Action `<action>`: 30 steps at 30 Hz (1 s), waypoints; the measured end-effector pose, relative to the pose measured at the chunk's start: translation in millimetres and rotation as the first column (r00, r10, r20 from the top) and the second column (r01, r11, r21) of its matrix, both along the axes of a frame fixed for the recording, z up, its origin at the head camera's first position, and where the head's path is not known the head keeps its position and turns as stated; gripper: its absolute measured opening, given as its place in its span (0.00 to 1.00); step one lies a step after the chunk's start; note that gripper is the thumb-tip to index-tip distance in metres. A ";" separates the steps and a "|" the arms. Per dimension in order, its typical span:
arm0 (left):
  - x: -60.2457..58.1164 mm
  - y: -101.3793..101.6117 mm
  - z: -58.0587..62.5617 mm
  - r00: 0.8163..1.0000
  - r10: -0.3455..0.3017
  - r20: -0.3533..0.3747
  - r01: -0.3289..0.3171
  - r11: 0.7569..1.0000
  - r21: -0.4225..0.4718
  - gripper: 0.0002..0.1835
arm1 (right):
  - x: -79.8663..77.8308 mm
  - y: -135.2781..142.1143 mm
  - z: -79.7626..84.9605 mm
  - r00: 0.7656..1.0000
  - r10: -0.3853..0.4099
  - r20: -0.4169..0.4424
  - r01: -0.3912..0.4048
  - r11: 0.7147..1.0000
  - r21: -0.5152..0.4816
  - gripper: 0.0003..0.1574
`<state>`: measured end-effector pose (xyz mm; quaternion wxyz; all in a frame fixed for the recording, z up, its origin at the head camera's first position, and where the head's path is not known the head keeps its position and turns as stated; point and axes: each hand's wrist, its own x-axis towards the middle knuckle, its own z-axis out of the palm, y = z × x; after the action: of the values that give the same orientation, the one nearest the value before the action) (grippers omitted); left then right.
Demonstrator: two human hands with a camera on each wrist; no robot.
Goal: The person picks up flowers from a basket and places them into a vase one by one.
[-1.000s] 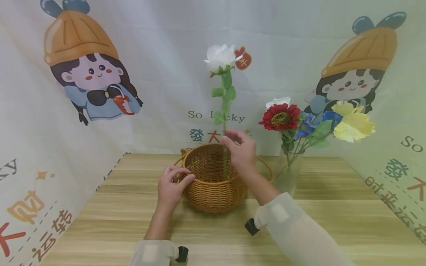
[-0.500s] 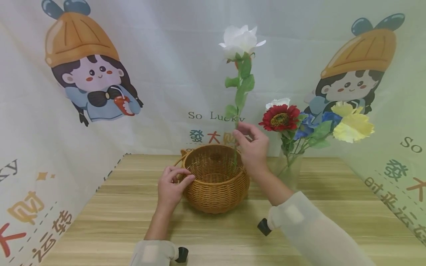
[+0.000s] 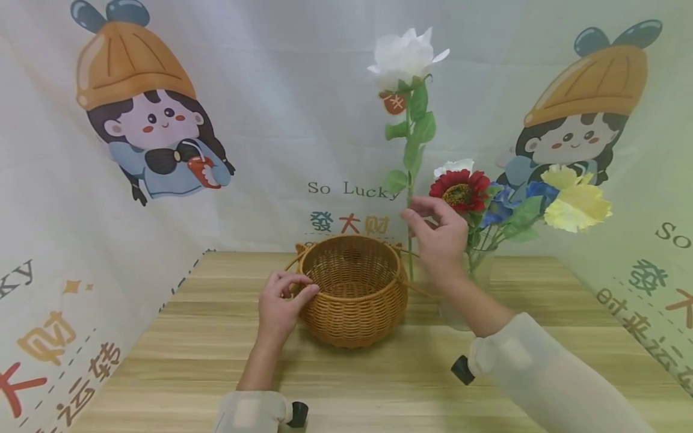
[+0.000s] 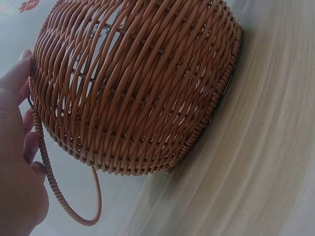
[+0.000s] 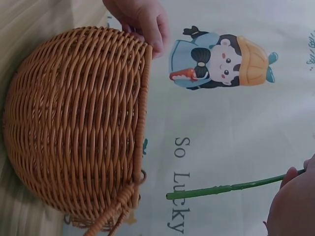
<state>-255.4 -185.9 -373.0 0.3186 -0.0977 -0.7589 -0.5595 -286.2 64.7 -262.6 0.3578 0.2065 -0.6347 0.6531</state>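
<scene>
An artificial white flower (image 3: 407, 59) with a leafy green stem stands upright in my right hand (image 3: 441, 237). Thumb and fingers pinch the stem low down. In the right wrist view the bare lower stem (image 5: 216, 190) sticks out beyond the hand, apart from the basket. My left hand (image 3: 284, 300) holds the near left rim of a round brown wicker basket (image 3: 352, 322) between thumb and fingers. No flower shows inside the basket. Its handle hangs down at the sides, and the left wrist view shows a loop of the handle (image 4: 61, 199) below the hand.
Right of the basket stands a clear glass vase (image 3: 482, 273), partly behind my right forearm. It holds a red flower (image 3: 460, 191), blue flowers (image 3: 499, 204), yellow flowers (image 3: 576, 204) and a white one (image 3: 453, 167). A printed cloth (image 3: 281, 120) hangs behind the wooden table (image 3: 178, 361).
My right hand has moved right and slightly up with the white flower. The stem's lower end has come from inside the basket to outside its right rim. My left hand stays put.
</scene>
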 end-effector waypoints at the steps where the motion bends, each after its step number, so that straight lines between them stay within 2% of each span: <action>1: -0.3 -0.1 0.1 1.000 -0.002 0.000 0.002 1.000 -0.001 0.07 | 0.0 3.9 0.0 1.000 -0.007 -0.010 0.007 1.000 -0.007 0.10; 5: 0.1 -0.5 1.4 1.000 -0.011 0.006 0.011 1.000 -0.003 0.08 | 1.2 16.9 0.1 0.999 -0.014 -0.046 0.011 0.999 -0.053 0.10; 13: 1.3 -0.5 3.0 0.999 -0.004 0.038 0.004 1.000 -0.005 0.10 | 10.0 31.7 0.3 0.999 0.008 -0.040 -0.011 0.998 -0.068 0.11; 17: -9.5 -3.7 -8.1 0.999 0.003 0.034 -0.003 1.000 -0.003 0.09 | 14.7 38.9 -2.2 0.998 0.002 -0.057 -0.007 0.996 -0.086 0.11; 22: -23.8 -9.2 -23.3 1.000 0.011 0.024 -0.011 1.000 0.001 0.08 | 18.9 48.3 -0.7 0.998 -0.041 -0.056 0.033 0.991 -0.132 0.09; 30: -24.2 -11.5 -26.3 1.000 -0.002 0.002 0.002 1.000 0.000 0.09 | 17.2 62.9 7.3 0.994 -0.108 -0.036 0.100 0.982 -0.162 0.07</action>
<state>-279.6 -197.3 -399.3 0.3173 -0.0980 -0.7589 -0.5602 -269.0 127.5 -255.4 0.4207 0.1582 -0.5822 0.6775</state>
